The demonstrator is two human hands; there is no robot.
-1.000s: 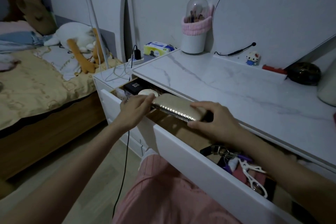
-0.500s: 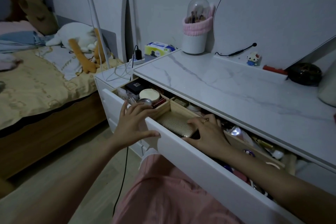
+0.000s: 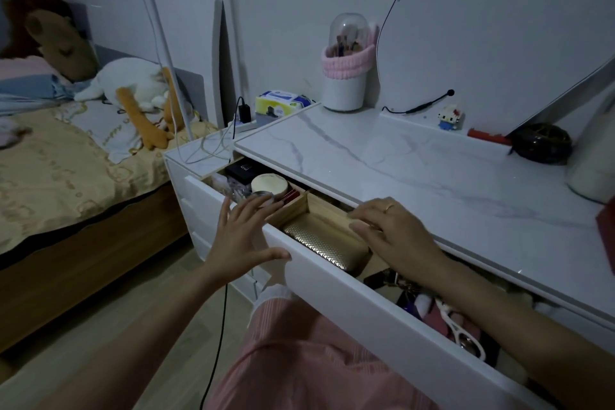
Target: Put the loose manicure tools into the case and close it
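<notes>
**Closed case in the open drawer**

The right hand (image 3: pixel 392 233) was spread loosely, holding nothing, its fingertips just above the far end of the gold case (image 3: pixel 324 245). The left hand (image 3: pixel 244 235) was open wide at the drawer (image 3: pixel 366 303) front. The case lay flat, shut, inside a wooden compartment under the worktop (image 3: pixel 416 170).

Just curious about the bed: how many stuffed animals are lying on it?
2. A brown plush lion lies at the head of the bed, and a white plush with orange legs lies beside it, nearer the dresser. Others may be hidden beyond the frame's left edge.
</notes>
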